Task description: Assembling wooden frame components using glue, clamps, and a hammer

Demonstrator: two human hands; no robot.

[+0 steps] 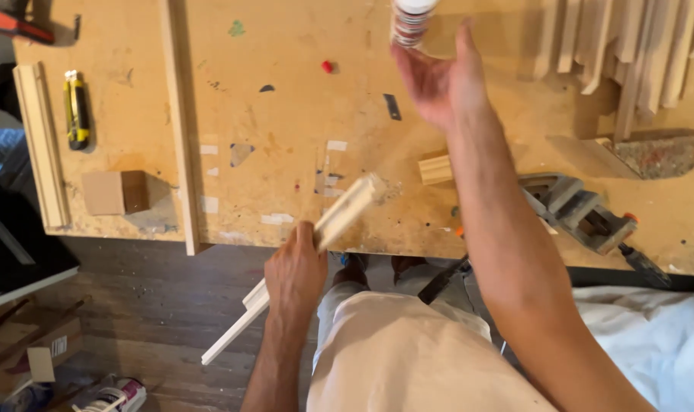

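Left hand [295, 271] clamped on moulding strip [316, 244], angled over bench [286, 114] edge. Right hand [438, 76] spread open, fingertips at bottle [412, 19] on far bench. Knife [76, 111] lies left.

A worn, paint-flecked plywood bench [286, 130] fills the upper view under warm light. Below it lies a dark wooden floor [164, 305], littered with cardboard scraps [38, 355].

Pale unpainted wooden moulding strip [339, 217], cream. Tan plywood desk [286, 114] flecked with green, red, white paint spots. Yellow-and-black utility knife [76, 111]. Brown cardboard block [114, 192]. Grey metal corner clamp [579, 210]. White-capped bottle [412, 19], banded label.
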